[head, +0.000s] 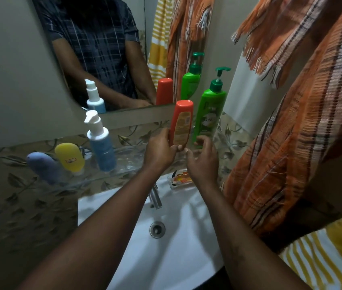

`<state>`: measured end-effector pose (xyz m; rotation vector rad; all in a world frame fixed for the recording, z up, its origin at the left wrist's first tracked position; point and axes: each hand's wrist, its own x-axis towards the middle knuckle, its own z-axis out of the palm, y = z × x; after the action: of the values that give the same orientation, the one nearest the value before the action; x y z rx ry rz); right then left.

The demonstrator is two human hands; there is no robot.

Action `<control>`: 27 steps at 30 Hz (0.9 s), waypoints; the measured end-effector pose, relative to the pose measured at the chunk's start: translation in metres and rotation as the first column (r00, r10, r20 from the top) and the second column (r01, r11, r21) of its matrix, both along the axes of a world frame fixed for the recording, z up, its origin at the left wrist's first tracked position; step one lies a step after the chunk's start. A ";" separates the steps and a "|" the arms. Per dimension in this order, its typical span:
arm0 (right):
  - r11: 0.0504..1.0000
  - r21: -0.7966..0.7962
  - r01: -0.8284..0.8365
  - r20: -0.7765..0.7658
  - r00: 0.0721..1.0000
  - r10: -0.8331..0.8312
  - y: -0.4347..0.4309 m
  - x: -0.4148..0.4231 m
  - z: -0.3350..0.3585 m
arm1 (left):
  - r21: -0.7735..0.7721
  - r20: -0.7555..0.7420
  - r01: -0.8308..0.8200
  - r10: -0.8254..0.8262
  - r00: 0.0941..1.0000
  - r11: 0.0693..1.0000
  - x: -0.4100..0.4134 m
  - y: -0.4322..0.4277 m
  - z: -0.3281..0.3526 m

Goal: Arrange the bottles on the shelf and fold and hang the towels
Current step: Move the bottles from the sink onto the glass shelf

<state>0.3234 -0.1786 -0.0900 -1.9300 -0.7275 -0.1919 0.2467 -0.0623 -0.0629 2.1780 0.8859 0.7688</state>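
- The left hand (159,150) grips the orange bottle (181,124) low on its body, fingers curled round the far side and thumb across the near face; the label faces the camera.
- The bottle's long axis is close to upright, rounded end up. Its bottom end is hidden behind the thumb, so whether it already rests on the clear shelf (130,158) or hangs just above it cannot be told.
- The right hand (203,163) is just beside it, thumb reaching toward the orange bottle's foot and loosely curled fingers at the base of the green pump bottle (207,114). Whether they hold that bottle or only touch it is unclear.
- Orange and green bottles stand side by side at the shelf's right end, nearly touching. The move probably turns on this narrow gap — setting the orange one down straight without nudging its neighbour.
- Further left on the shelf are a blue pump bottle (103,147), a yellow bottle (69,156) and a lavender bottle (44,167).
- The towels look untouched — an orange plaid towel (291,143) hangs on the right with a yellow striped towel (323,258) below it.
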 end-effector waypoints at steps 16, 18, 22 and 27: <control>0.885 -0.359 -0.297 -0.302 0.934 0.191 -0.028 -0.047 -0.101 | 0.280 -0.055 0.157 -0.147 0.988 0.947 -0.064 -0.059 -0.098; 0.870 -0.380 -0.314 -0.317 0.928 0.196 -0.031 -0.050 -0.103 | 0.177 -0.124 0.174 -0.154 0.980 0.969 -0.066 -0.062 -0.112; 0.859 -0.404 -0.315 -0.311 0.930 0.195 -0.033 -0.044 -0.104 | 0.033 -0.239 0.177 -0.164 0.957 0.984 -0.065 -0.062 -0.127; 0.934 -0.315 -0.168 -0.241 0.966 0.092 -0.054 -0.043 -0.087 | 0.038 -0.138 0.217 -0.210 0.968 0.975 -0.047 -0.075 -0.108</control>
<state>0.2802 -0.2324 -0.1774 -2.1681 -0.7707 0.2448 0.2001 -0.1371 -0.1713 2.3465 0.6861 0.5523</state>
